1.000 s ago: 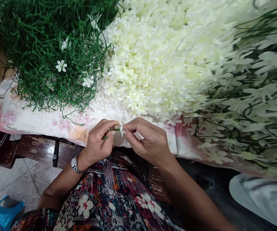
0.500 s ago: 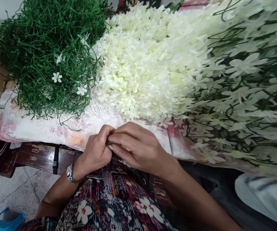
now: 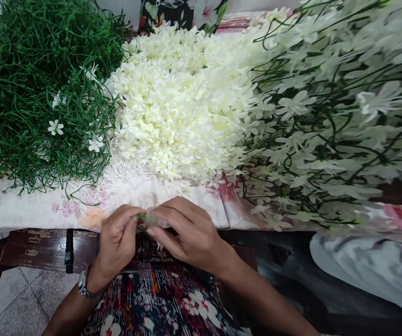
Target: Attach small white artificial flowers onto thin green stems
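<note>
My left hand (image 3: 117,242) and my right hand (image 3: 187,233) meet at the fingertips over my lap, at the table's front edge. Between them they pinch a thin green stem (image 3: 141,217); only a short bit of it shows, and the right fingers cover the rest. Whether a blossom sits on it I cannot tell. A watch is on my left wrist. Just beyond my hands lies a heap of loose cream blossoms (image 3: 180,107). A tangle of bare green stems (image 3: 36,93) is piled at the left.
Stems with white blossoms on them (image 3: 330,121) are massed at the right. All lie on a floral cloth (image 3: 33,207) over a dark wooden table (image 3: 36,247). A grey-white fabric (image 3: 369,266) sits at lower right. Tiled floor shows at lower left.
The view has swung up and right, so the piles sit further left. My hands have closed together on the stem, hiding the white blossom seen between them a second ago.
</note>
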A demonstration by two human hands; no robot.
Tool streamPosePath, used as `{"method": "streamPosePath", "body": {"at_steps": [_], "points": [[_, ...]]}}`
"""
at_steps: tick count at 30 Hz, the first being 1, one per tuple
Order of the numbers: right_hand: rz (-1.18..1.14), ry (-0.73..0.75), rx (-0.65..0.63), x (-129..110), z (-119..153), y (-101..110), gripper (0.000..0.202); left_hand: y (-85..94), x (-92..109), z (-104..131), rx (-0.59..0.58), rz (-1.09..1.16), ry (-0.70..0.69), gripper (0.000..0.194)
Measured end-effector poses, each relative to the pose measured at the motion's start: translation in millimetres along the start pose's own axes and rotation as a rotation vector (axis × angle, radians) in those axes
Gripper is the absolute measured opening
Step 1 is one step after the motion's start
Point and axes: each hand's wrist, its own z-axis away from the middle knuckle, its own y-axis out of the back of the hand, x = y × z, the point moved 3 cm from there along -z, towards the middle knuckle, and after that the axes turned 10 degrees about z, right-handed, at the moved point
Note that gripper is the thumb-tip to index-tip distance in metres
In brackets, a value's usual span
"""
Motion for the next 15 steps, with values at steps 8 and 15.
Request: {"method": "streamPosePath", "body": {"at_steps": [8, 15], "points": [[0.667, -0.217, -0.166, 48, 17, 7, 0.013, 3.2, -3, -7, 0.061, 0.355, 0.264, 0.015], [0.593, -0.253, -0.094, 49, 21, 9, 0.01, -5.8, -6, -7, 0.029, 0.427, 0.272, 0.01]]}}
